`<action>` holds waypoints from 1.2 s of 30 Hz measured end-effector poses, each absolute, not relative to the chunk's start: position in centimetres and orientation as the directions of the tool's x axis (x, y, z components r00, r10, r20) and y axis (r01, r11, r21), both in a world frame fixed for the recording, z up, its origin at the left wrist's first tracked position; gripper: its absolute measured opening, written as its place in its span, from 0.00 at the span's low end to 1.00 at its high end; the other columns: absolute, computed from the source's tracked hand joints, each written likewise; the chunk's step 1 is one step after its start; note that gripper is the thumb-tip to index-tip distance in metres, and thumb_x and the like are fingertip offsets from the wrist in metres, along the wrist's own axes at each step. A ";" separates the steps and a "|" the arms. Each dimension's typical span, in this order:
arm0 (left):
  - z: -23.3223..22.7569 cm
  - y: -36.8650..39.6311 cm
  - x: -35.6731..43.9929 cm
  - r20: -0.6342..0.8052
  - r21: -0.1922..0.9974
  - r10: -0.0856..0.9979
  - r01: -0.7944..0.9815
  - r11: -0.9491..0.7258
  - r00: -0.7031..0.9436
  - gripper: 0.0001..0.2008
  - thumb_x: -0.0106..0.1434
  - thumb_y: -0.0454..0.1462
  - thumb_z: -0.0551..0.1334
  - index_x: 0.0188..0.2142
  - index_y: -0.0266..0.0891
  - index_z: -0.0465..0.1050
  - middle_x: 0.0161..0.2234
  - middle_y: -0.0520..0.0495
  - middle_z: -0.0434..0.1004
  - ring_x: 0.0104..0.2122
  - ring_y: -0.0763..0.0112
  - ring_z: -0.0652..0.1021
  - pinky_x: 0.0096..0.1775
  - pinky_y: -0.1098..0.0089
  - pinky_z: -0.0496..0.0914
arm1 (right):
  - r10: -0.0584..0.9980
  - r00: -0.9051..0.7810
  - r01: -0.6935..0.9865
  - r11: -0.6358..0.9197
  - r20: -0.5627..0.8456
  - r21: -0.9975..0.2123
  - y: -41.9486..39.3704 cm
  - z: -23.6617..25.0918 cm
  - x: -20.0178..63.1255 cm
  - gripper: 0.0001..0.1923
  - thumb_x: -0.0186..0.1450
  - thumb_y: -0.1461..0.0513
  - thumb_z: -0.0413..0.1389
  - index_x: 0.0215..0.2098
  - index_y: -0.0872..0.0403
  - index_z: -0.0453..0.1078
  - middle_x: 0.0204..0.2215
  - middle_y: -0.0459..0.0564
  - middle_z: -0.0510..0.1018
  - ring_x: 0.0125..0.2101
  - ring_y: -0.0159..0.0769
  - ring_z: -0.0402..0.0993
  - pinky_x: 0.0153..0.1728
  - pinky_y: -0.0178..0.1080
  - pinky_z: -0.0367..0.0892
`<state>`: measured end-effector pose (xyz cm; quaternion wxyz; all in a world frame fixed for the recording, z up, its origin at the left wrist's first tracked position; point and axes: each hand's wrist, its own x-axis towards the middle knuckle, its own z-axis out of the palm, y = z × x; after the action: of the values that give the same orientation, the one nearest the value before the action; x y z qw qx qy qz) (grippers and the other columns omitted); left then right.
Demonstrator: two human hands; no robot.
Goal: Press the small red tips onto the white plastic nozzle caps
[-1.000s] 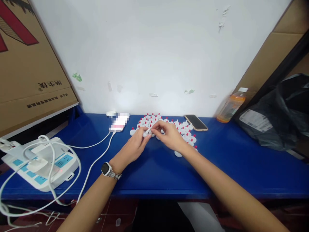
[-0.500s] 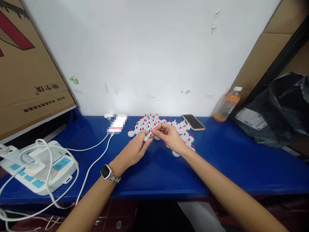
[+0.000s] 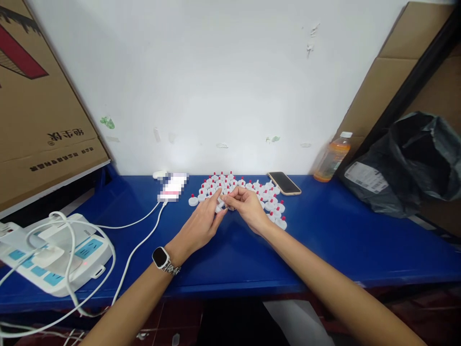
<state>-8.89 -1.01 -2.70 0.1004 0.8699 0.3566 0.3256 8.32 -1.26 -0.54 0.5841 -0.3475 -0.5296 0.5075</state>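
Note:
My left hand [image 3: 202, 218] holds a white bottle cap with a spout [image 3: 219, 208] between thumb and fingers, tilted above the blue table. At the cap's spout end, the thumb and fingers of my right hand [image 3: 249, 207] are pinched together. What lies between those fingertips is hidden. Behind and beside both hands, many like white caps [image 3: 203, 197] stand upright on the table, most with a small red tip. A few at the right back, near the phone, show bare white spouts [image 3: 270, 184].
On the blue table [image 3: 324, 240] a phone [image 3: 284, 183] and an orange drink bottle [image 3: 331, 158] stand to the right, by a black plastic bag [image 3: 392, 168]. A white power strip [image 3: 61, 254] with looping cables lies left. A cardboard box [image 3: 46, 105] rises behind it.
The view has shifted slightly. My right fingers have moved in closer over the spout, and the red tip seen there before is now hidden. My left hand still holds the cap.

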 end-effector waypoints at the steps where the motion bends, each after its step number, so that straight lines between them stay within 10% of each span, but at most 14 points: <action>1: -2.7 -0.9 -8.9 0.496 0.407 0.684 0.552 -0.728 0.535 0.30 0.74 0.45 0.48 0.70 0.37 0.45 0.65 0.32 0.62 0.65 0.52 0.66 0.62 0.50 0.63 | 0.959 -0.074 -0.232 0.250 0.274 -0.940 -1.2 -0.5 8.2 0.23 0.49 0.50 0.72 0.24 0.54 0.66 0.21 0.42 0.73 0.23 0.27 0.66 0.28 0.34 0.63; 12: -1.8 -1.2 -8.6 0.439 0.431 0.668 0.512 -0.743 0.601 0.34 0.73 0.47 0.50 0.72 0.44 0.36 0.63 0.37 0.65 0.60 0.56 0.69 0.61 0.52 0.65 | 0.918 -0.278 0.162 0.335 0.282 -0.928 -1.6 1.9 11.2 0.17 0.58 0.53 0.66 0.25 0.53 0.64 0.21 0.43 0.73 0.22 0.29 0.67 0.26 0.34 0.61; 17: -1.3 -0.5 -9.3 0.473 0.402 0.708 0.586 -0.703 0.525 0.22 0.74 0.46 0.48 0.64 0.45 0.60 0.56 0.42 0.70 0.57 0.59 0.71 0.59 0.53 0.65 | 0.843 -0.436 0.587 0.531 0.315 -0.611 -1.6 1.6 13.0 0.06 0.64 0.64 0.58 0.28 0.53 0.68 0.23 0.43 0.74 0.25 0.30 0.68 0.29 0.33 0.59; 23: -0.8 0.1 -8.6 0.463 0.382 0.684 0.569 -0.728 0.564 0.16 0.74 0.43 0.49 0.52 0.43 0.70 0.49 0.44 0.72 0.51 0.62 0.73 0.55 0.58 0.67 | 0.751 -0.552 0.722 0.648 0.362 -0.243 -0.6 0.6 13.3 0.02 0.65 0.66 0.57 0.35 0.54 0.71 0.29 0.46 0.76 0.31 0.33 0.70 0.38 0.37 0.59; 30: 1.4 3.6 -4.7 0.399 0.289 0.623 0.552 -0.782 0.673 0.17 0.73 0.45 0.49 0.45 0.41 0.74 0.41 0.44 0.72 0.42 0.61 0.74 0.48 0.58 0.70 | 0.881 -0.198 0.803 0.397 0.429 -0.445 3.0 2.2 17.7 0.13 0.69 0.54 0.53 0.39 0.53 0.73 0.26 0.46 0.76 0.27 0.33 0.70 0.32 0.35 0.59; 36: 1.6 4.9 -0.3 0.507 0.311 0.581 0.494 -0.812 0.637 0.17 0.73 0.43 0.49 0.43 0.40 0.74 0.41 0.43 0.71 0.42 0.61 0.73 0.46 0.59 0.70 | 0.967 -0.017 0.964 0.082 0.252 -0.251 8.3 2.1 21.3 0.10 0.64 0.58 0.57 0.39 0.55 0.76 0.34 0.52 0.81 0.36 0.40 0.75 0.42 0.41 0.62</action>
<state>-0.28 4.93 1.62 0.0718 0.9017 0.2981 0.3047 21.30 8.33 2.09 0.1810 -0.6774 -0.7130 0.0041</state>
